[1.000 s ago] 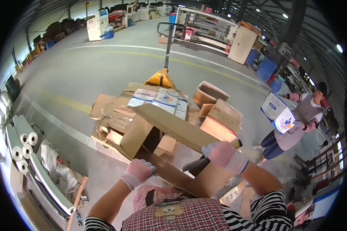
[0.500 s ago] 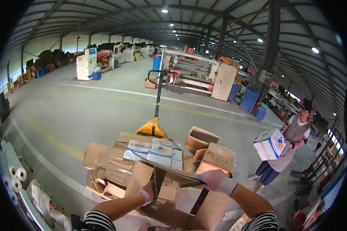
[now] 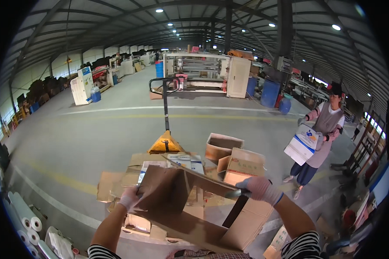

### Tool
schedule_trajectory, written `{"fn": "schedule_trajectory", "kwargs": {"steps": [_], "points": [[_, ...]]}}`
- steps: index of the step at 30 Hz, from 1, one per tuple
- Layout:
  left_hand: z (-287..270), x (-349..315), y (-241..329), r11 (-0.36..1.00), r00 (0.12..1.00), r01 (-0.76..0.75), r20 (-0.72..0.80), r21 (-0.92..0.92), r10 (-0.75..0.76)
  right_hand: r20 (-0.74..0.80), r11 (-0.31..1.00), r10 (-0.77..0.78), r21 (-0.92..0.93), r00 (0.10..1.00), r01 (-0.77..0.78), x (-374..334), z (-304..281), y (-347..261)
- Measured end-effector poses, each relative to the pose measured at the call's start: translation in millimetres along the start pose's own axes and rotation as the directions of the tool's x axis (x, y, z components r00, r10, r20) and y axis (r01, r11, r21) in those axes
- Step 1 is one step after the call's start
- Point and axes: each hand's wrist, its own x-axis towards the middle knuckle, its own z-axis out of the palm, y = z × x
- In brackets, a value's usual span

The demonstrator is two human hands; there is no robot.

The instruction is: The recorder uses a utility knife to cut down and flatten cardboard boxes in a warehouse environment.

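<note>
A large brown cardboard box stands unfolded in front of my body, its flaps and walls spread at angles. My left hand, in a pale knit glove, is closed on the left edge of a raised panel. My right hand, in a glove with grey-coated fingers, grips the right end of the box's far edge. Beyond it, flattened cartons and white-and-blue cartons lie stacked on a pallet. Two brown boxes, one open-topped and one with its top closed, sit beside the stack.
A yellow pallet jack stands behind the stack, handle upright. At the right, a co-worker holds a white-and-blue carton. Plastic-film rolls lie at the lower left. A large white-framed machine and blue barrels stand farther back.
My left hand has moved left, swinging the box panel outward so the cardboard spreads wider. My right hand has shifted slightly right and up. The co-worker's carton is more tilted.
</note>
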Motion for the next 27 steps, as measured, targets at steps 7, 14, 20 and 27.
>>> {"fn": "schedule_trajectory", "kwargs": {"steps": [7,14,20,27], "points": [[-47.4,-53.9,83.4,0.887,0.925,-0.109,0.282,-0.450,0.256,-0.312,0.911,0.347,-0.111,0.884,-0.397,-47.7,11.3,135.8],[-23.9,-81.4,148.0,0.921,0.788,-0.369,0.482,-0.128,0.382,0.063,0.983,0.042,0.174,0.997,-0.053,-80.4,174.8,6.4],[-26.2,-83.4,191.0,0.961,0.845,-0.274,0.466,-0.044,0.262,0.059,0.622,0.247,0.756,0.967,-0.205,-118.5,278.7,-65.6],[-40.6,-19.6,134.3,0.899,0.979,0.085,0.203,-0.429,0.004,-0.002,0.384,0.179,0.921,0.984,-0.068,-80.3,233.0,-103.7]]}}
